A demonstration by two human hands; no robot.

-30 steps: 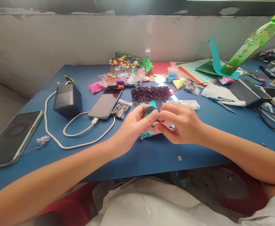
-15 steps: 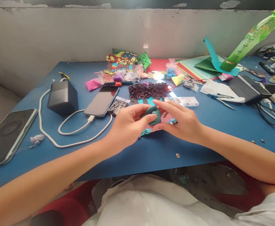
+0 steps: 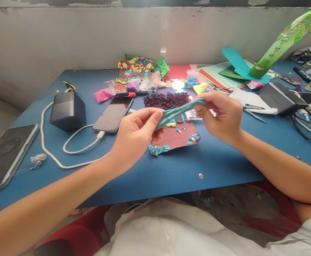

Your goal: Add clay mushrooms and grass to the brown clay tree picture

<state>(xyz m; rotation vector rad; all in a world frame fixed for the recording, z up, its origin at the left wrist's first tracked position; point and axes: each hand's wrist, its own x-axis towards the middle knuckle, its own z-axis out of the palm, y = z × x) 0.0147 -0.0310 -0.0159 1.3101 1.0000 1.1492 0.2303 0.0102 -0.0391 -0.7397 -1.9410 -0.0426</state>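
Note:
A strip of teal modelling clay [image 3: 178,111] is stretched in the air between my two hands. My left hand [image 3: 141,129] pinches its lower left end between thumb and fingers. The upper right end is gripped by my right hand [image 3: 220,115], fingers curled round it. Beneath the clay lies a clay picture [image 3: 175,137] on the table, with a reddish-brown lower part and small blue, white and yellow pieces. Dark ruffled clay [image 3: 168,100] covers its far part, and teal clay bits [image 3: 158,149] sit at its near left corner. My hands and the strip hide some of the picture.
Left of my hands are a phone [image 3: 113,113] on a white cable, a black charger block [image 3: 68,111] and a second phone [image 3: 7,156]. Behind lie clay bags [image 3: 134,85] and another clay picture [image 3: 136,67]. Coloured paper [image 3: 216,78] and a green bottle [image 3: 283,41] are at right.
The teal clay was a compact lump held between both hands; now it is drawn out into a long strip. My right hand has moved right and up, uncovering more of the picture.

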